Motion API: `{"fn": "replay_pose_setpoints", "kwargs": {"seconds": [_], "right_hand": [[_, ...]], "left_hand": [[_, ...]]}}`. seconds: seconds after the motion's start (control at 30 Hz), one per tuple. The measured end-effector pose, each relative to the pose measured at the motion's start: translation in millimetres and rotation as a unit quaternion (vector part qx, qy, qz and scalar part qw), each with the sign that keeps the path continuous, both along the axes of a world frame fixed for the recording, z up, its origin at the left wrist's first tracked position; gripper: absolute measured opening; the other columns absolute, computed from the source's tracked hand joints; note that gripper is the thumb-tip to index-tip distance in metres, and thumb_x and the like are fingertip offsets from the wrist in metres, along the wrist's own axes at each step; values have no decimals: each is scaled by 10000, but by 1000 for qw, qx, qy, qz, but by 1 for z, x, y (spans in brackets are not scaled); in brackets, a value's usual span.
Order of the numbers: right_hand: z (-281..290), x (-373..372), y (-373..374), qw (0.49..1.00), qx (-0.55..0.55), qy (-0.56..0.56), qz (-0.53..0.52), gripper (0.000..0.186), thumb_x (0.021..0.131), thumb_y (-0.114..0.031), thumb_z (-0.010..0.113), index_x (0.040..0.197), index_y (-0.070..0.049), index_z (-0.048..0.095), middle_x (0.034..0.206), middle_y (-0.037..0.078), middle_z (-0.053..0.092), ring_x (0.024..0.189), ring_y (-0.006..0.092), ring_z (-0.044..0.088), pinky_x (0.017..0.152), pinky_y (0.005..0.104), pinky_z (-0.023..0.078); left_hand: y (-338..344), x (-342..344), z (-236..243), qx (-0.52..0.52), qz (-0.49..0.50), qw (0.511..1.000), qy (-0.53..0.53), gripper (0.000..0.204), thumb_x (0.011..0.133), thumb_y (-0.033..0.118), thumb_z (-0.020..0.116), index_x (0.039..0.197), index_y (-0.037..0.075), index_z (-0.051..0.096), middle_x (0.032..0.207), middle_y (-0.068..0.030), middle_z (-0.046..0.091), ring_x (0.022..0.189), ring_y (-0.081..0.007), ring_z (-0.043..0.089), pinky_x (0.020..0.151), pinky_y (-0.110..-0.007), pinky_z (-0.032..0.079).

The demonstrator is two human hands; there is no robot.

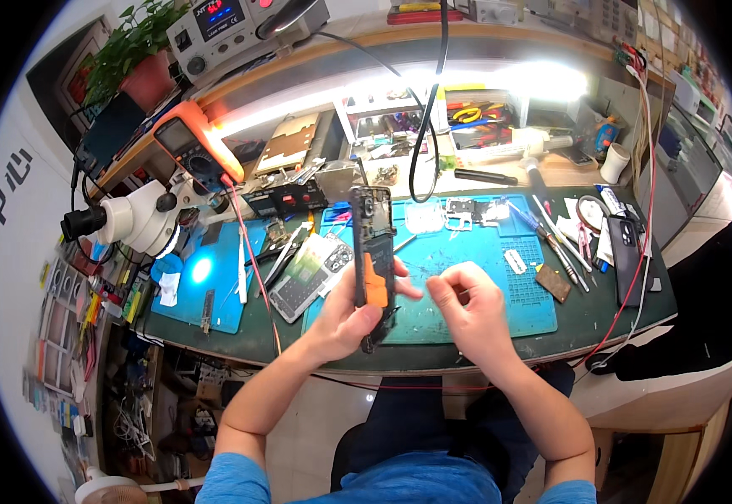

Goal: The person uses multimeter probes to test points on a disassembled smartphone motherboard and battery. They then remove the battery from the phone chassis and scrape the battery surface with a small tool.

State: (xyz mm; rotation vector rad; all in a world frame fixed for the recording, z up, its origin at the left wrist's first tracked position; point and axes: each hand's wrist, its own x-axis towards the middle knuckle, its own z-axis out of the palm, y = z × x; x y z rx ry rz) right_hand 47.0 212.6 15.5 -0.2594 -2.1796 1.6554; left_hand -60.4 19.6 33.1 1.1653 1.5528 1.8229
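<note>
Two hands show in the head view. Left hand [345,326] grips an opened phone [378,239] upright, above the mat near the bench's front edge [416,359]. Right hand [471,312] has curled fingers; I cannot tell whether they pinch anything. Bare blue mat [524,317] separates it from the brown plate [552,283].

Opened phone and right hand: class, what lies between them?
In the head view, fingertips of the left hand jut past the opened phone toward the right hand, over the blue mat.
</note>
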Motion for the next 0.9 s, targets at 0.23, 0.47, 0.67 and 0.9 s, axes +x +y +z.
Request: {"fn": "replay_pose_setpoints", "kwargs": {"seconds": [0.23, 0.47, 0.67, 0.9], "right_hand": [[35, -24, 22, 969, 21, -18, 247, 433, 970, -407, 754, 883, 16, 715, 796, 94, 703, 691, 104, 627, 627, 284, 495], [15, -53, 30, 903, -170, -66, 389, 316, 1048, -281, 682, 992, 20, 762, 818, 8, 715, 714, 63, 629, 631, 246, 494], [-3, -52, 24, 894, -236, -99, 367, 274, 1071, -250, 650, 981, -6, 738, 754, 5, 684, 654, 69, 628, 573, 225, 485], [3, -43, 19, 918, -139, -14, 372, 270, 1058, -218, 654, 913, -8, 743, 733, 20, 700, 653, 81, 678, 585, 235, 520]], "left_hand": [[11, -11, 1, -173, -21, 982, 70, 933, 945, 115, 677, 1690, 83, 117, 1323, -123, 499, 1107, -191, 648, 881, -332, 594], [17, -17, -8, -174, -54, 977, -107, 828, 974, 139, 656, 1644, 79, 175, 1203, -100, 576, 983, -176, 679, 851, -336, 612], [15, -20, -18, -127, -65, 981, -135, 514, 973, 233, 692, 1355, 21, 421, 1159, -123, 624, 997, -195, 706, 843, -332, 586], [12, -16, -17, -123, -81, 975, -165, 670, 907, 274, 767, 1401, 9, 399, 1193, -136, 615, 986, -211, 705, 846, -337, 570]]}}
